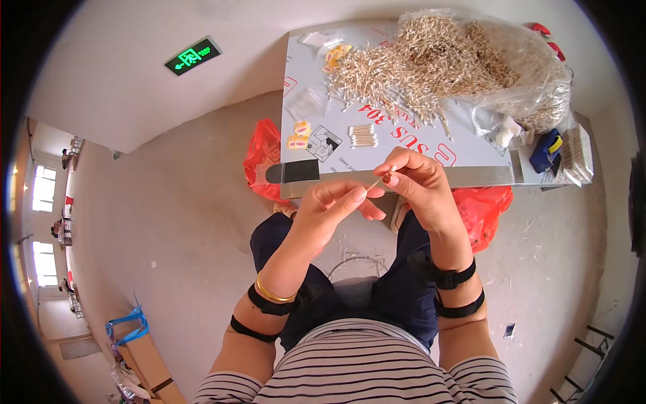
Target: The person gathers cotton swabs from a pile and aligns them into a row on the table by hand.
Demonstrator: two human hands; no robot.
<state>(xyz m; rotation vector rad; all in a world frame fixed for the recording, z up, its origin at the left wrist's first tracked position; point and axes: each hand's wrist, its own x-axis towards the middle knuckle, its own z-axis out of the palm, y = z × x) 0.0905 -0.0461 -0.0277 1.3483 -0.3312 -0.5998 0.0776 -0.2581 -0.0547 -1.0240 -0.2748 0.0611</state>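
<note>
Just off the table's front edge, a thin cotton swab (374, 183) spans the gap between my two hands. My left hand (330, 207) pinches its lower end between thumb and forefinger, the other fingers loosely curled. The upper end is in a thumb-and-finger pinch of my right hand (422, 187); its tip is partly covered by the fingers. Past my hands, a small neat stack of cotton swabs (363, 135) lies on the table (336, 156). Behind it spreads a big loose heap of cotton swabs (431, 60), spilling from a clear plastic bag (548, 74).
Small yellow cards (299, 137) and clear bags (306, 103) lie on the table's left side. A blue tape dispenser (545, 152) and bundled packs (577, 155) sit at its right corner. Red plastic bags (481, 214) hang below. Cardboard boxes (151, 367) stand at lower left.
</note>
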